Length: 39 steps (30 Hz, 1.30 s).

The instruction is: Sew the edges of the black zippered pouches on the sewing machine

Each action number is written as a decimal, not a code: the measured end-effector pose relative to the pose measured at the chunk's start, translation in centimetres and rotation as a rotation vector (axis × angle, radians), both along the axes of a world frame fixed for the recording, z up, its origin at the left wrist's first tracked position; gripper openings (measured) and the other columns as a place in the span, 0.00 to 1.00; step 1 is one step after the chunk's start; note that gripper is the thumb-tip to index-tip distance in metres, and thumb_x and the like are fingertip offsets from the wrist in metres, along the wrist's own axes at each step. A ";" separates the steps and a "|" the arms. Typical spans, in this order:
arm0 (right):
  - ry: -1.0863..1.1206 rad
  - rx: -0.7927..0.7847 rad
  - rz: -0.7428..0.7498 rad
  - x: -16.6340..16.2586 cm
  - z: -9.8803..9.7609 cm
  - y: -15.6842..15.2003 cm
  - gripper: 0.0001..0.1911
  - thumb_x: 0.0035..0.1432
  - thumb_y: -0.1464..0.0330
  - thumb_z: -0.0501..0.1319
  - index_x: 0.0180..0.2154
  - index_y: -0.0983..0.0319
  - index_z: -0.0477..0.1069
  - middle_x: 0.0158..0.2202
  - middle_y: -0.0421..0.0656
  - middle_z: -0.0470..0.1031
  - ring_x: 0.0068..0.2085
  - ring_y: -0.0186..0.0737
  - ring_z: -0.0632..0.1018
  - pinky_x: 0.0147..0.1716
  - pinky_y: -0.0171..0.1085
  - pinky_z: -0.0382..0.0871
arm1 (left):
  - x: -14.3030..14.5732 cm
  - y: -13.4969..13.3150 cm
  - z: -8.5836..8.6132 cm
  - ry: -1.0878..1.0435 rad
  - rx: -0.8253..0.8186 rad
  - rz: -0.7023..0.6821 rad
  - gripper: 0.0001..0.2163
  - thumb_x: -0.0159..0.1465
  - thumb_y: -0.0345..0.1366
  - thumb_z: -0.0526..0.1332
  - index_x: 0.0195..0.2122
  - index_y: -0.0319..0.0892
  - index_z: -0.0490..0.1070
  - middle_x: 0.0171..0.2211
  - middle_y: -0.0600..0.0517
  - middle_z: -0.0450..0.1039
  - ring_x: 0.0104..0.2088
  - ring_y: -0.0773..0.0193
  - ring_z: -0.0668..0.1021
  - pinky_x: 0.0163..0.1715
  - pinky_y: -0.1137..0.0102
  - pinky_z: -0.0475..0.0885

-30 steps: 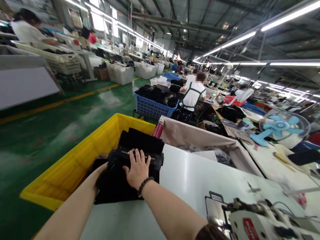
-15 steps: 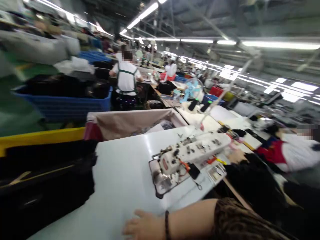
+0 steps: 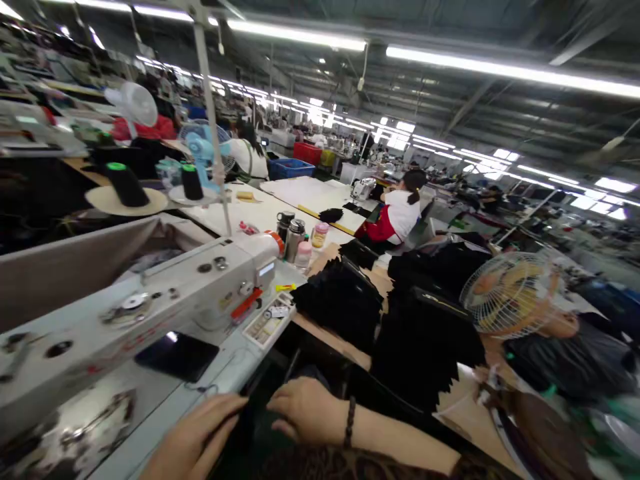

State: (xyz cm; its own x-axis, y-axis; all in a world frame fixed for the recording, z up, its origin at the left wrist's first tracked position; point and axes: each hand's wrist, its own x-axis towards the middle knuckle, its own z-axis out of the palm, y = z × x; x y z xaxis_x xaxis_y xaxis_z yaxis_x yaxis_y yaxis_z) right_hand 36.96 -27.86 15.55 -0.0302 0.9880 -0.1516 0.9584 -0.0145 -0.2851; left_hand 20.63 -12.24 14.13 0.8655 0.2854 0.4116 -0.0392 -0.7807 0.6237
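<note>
Low in the frame, just off the edge of the machine table, my two hands come close together over a dark gap. My left hand (image 3: 200,437) enters from the bottom, its fingers together and pointing right. A dark strip lies at their tips, too dim to name. My right hand (image 3: 307,407), with a beaded bracelet at the wrist, reaches in from the right, its fingers bent toward the left hand. What its fingers hold, if anything, is hidden. Beside my hands stands a white sewing machine (image 3: 165,300), with a black phone (image 3: 177,355) lying along it.
A small parts tray (image 3: 269,321) sits at the table end, near metal flasks (image 3: 295,239). Black cloth stacks (image 3: 343,303) lie on a brown surface to the right, before a wire-caged fan (image 3: 510,293). A co-worker (image 3: 403,213) sits farther back. Thread cones (image 3: 126,185) stand left.
My view has swung right, bringing the machine to the left side. My right hand has left the pale tabletop where it was spread. My left hand has come into view beside it.
</note>
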 end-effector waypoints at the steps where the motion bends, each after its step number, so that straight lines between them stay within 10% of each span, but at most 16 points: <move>1: 0.005 -0.011 -0.049 2.3 0.8 -1.9 0.14 0.57 0.63 0.55 0.43 0.60 0.68 0.41 0.43 0.74 0.41 0.39 0.74 0.39 0.35 0.66 | 3.2 -0.8 0.3 0.034 -0.026 0.000 0.09 0.59 0.37 0.55 0.38 0.52 0.74 0.36 0.56 0.77 0.36 0.62 0.78 0.38 0.73 0.74; 9: 0.062 0.015 -0.394 15.0 5.0 -10.6 0.13 0.59 0.70 0.52 0.45 0.60 0.68 0.43 0.43 0.73 0.45 0.37 0.72 0.46 0.34 0.63 | 27.4 -4.2 0.4 0.105 -0.033 0.074 0.11 0.59 0.32 0.53 0.39 0.39 0.72 0.35 0.48 0.74 0.34 0.61 0.76 0.37 0.68 0.72; 14: 0.087 -0.013 -0.367 18.3 5.2 -10.8 0.12 0.58 0.71 0.54 0.44 0.59 0.69 0.44 0.40 0.73 0.44 0.36 0.73 0.45 0.34 0.64 | 36.1 -4.5 -2.3 0.108 0.017 0.200 0.14 0.56 0.33 0.60 0.43 0.32 0.69 0.38 0.41 0.68 0.40 0.53 0.72 0.43 0.59 0.68; 22: -0.149 -0.024 -0.310 28.7 9.8 -8.3 0.16 0.59 0.75 0.51 0.49 0.61 0.67 0.47 0.44 0.72 0.47 0.36 0.72 0.48 0.36 0.65 | 37.7 -4.6 -3.2 -0.016 0.043 0.107 0.07 0.60 0.28 0.55 0.37 0.39 0.71 0.36 0.46 0.67 0.39 0.59 0.71 0.40 0.64 0.70; 28: -0.449 0.076 -0.004 35.0 7.8 -2.6 0.24 0.60 0.77 0.49 0.56 0.56 0.56 0.62 0.43 0.51 0.62 0.45 0.51 0.57 0.55 0.49 | 38.4 -6.6 -1.2 -0.091 0.061 -0.115 0.11 0.63 0.29 0.50 0.38 0.41 0.71 0.35 0.49 0.72 0.36 0.62 0.72 0.38 0.68 0.70; 33: -0.524 -0.013 0.295 37.3 6.1 -0.3 0.14 0.60 0.76 0.49 0.31 0.62 0.71 0.43 0.45 0.70 0.56 0.44 0.62 0.58 0.60 0.36 | 37.4 -6.3 -1.0 -0.089 -0.166 -0.142 0.11 0.65 0.34 0.50 0.39 0.40 0.71 0.35 0.50 0.73 0.35 0.65 0.74 0.37 0.72 0.70; 39: -0.547 -0.053 0.399 37.6 6.4 -1.1 0.15 0.60 0.75 0.48 0.26 0.61 0.70 0.31 0.42 0.67 0.38 0.39 0.67 0.55 0.52 0.49 | 35.9 -5.0 -3.9 0.217 -0.153 0.159 0.08 0.60 0.34 0.57 0.39 0.39 0.71 0.36 0.48 0.69 0.37 0.59 0.73 0.37 0.66 0.69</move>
